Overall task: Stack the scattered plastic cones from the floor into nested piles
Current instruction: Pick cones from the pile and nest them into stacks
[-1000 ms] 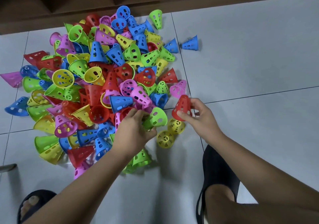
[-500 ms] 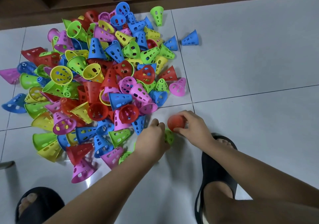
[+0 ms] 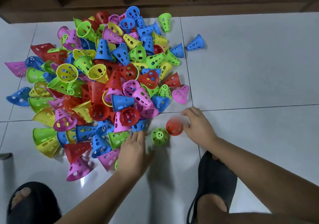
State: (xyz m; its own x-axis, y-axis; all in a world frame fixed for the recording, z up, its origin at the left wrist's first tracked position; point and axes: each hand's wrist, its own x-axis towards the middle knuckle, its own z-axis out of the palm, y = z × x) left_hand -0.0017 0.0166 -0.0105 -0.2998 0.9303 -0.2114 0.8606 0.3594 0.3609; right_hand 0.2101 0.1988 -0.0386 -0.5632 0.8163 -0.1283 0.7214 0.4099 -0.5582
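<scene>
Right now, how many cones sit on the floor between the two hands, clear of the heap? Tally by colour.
green cone: 1
red cone: 1
Total: 2

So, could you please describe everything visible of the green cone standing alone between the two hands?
The green cone is glossy-looking plastic, its wall pierced by oval holes. It stands upright on its wide rim on the tiled floor, narrow end up, showing a small spoked ring. It sits just clear of the pile. A blurred red cone adjoins its upper right; contact is unclear. Neither hand touches it: the left hand is to its left, the right hand beyond the red cone.
</scene>
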